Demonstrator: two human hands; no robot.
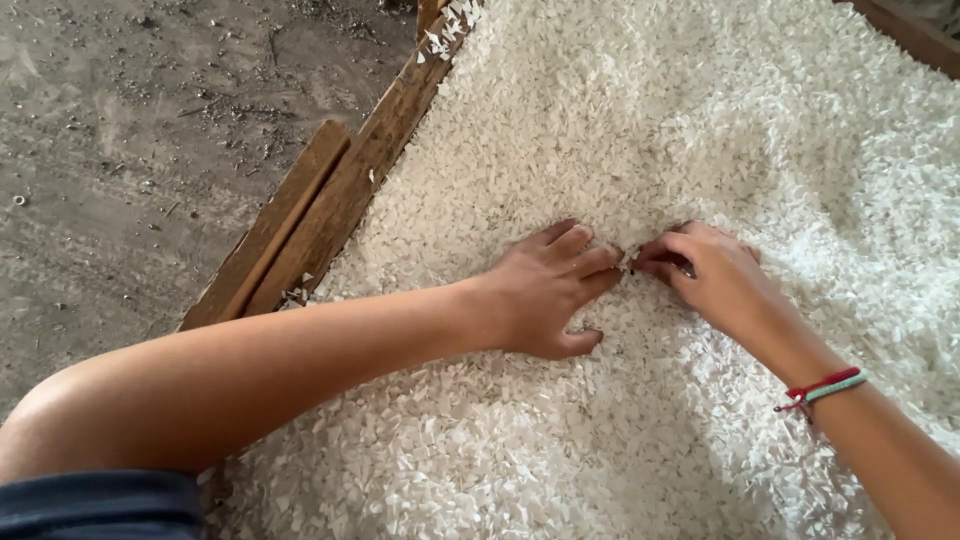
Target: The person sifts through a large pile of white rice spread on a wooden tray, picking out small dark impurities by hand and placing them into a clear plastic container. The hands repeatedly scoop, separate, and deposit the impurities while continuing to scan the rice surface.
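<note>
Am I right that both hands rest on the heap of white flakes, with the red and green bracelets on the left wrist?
Not quite: the bracelets are on the right wrist, as the head view shows. The left hand and right hand do both rest on the white flakes.

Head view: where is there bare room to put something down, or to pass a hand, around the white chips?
Bare ground: the dirt floor left of the wooden boards, gritty but open. Inside the boards, white chips cover everything. The left hand and right hand meet fingertip to fingertip mid-pile, so it is crowded there; the chips above and below the hands are unoccupied.
</note>
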